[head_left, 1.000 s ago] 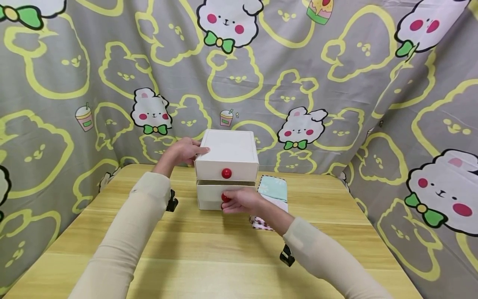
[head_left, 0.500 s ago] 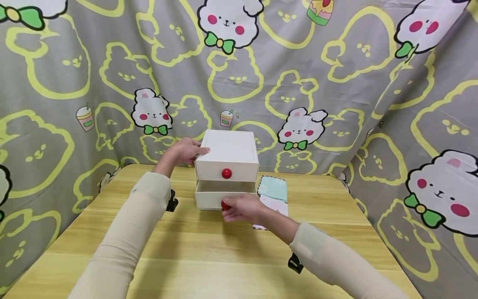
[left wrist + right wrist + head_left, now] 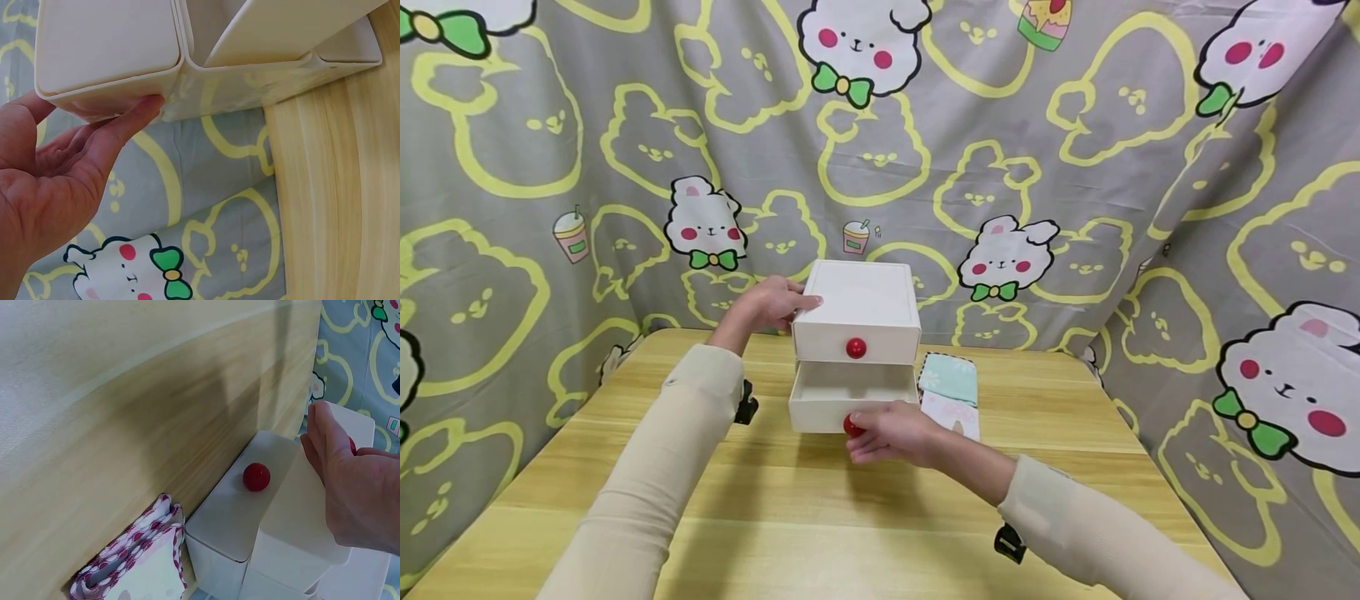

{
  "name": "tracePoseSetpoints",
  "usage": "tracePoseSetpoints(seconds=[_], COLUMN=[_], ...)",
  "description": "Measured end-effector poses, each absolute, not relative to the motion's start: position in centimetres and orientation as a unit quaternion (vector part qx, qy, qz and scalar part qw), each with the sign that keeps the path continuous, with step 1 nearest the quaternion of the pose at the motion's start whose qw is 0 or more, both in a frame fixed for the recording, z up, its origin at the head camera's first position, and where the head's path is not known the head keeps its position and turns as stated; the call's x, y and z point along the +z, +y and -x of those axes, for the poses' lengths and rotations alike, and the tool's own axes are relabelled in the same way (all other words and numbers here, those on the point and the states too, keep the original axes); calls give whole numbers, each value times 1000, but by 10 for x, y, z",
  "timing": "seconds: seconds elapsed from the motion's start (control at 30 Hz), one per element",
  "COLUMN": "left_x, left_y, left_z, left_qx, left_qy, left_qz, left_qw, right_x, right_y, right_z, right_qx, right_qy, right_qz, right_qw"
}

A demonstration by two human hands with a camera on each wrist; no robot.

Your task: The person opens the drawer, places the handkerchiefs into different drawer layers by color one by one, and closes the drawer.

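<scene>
A small white drawer cabinet with red round knobs stands on the table. My left hand rests on its upper left edge, thumb on the top and fingers against the side wall; the left wrist view shows these fingers fairly straight. With my right hand I pinch the red knob of the middle drawer, which stands partly pulled out. Its visible inside shows bare white. The top drawer is closed. In the right wrist view, the bottom drawer with its own red knob is closed too.
A folded patterned cloth lies right of the cabinet, partly behind my right hand. The wooden table extends in front. A grey curtain with cartoon prints hangs behind and on both sides. Black clips show at both wrists.
My right hand has moved toward me and down, drawing the middle drawer outward. More of the drawer's inside shows. My left hand stays where it was on the cabinet.
</scene>
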State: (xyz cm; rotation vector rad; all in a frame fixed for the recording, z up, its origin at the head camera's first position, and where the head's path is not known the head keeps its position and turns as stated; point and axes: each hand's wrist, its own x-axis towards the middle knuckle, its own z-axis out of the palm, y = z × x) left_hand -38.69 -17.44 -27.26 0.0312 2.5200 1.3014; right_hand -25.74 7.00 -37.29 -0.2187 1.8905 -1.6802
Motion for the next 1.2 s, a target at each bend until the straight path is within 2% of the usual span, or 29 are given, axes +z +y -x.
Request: tracePoseSetpoints(seconds=[0.83, 1.2], left_x=[-271, -272], left_y=[-174, -174], left_z=[385, 386], left_qx=[440, 438], left_qy=[886, 887], left_qz=[-9, -11], left_qw=[146, 147], right_x=[-373, -378], right_y=[74, 75], right_z=[220, 216], right_qx=[-633, -628], right_qy=[703, 703], right_qz=[93, 100], right_qw=[310, 318])
